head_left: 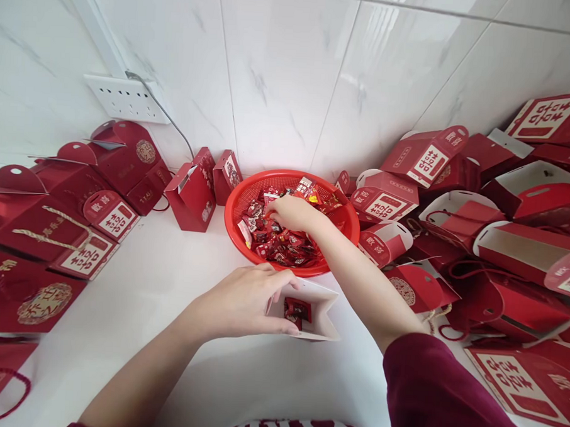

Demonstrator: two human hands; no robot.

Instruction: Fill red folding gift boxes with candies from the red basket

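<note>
Holding an open paper gift box toward the desk's near edge, the left hand has its grip wide, thumb at the near rim and fingers at the far one, with a few red-wrapped sweets inside. Beyond it, the right hand reaches into a red plastic basket full of sweets, fingertips down among them; I cannot tell whether its grip has one. Red cartons line the left edge, and more red boxes pile along the right. Two small upright boxes stand at the back edge, below a socket panel on the tiled wall
</note>
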